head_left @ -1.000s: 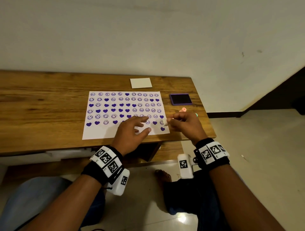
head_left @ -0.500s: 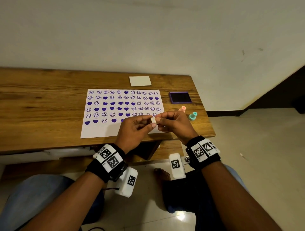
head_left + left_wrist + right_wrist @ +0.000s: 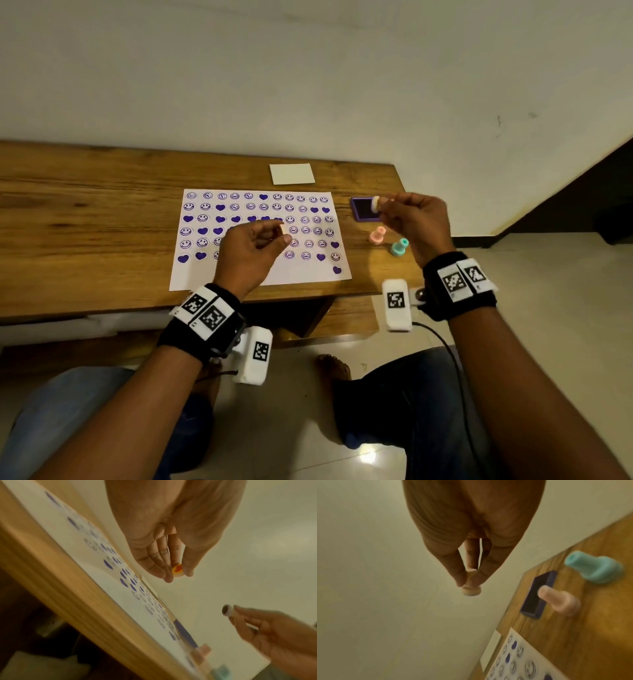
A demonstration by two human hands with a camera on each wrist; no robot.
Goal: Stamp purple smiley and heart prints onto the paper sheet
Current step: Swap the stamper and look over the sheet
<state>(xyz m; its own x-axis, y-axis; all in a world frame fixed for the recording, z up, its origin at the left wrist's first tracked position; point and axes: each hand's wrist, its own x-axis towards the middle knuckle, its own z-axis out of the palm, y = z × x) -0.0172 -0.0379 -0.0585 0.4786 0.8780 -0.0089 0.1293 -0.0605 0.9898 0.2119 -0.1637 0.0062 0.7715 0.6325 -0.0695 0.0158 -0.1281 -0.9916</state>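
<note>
both forearms bare, no sleeves. left hand (image 3: 251, 253): behind the fingers, at the wrist, a black fabric band carrying white tiles printed with black square codes; a white block with one such code hangs under it. right hand (image 3: 416, 222): same black band, same coded white tiles, same white block, plus a metal fitting and a thin black cable trailing away. blue trousers; one bare foot.

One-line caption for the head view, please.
Left hand pinches a cap over the stamped sheet; right hand holds a stamp above the ink pad.
</note>
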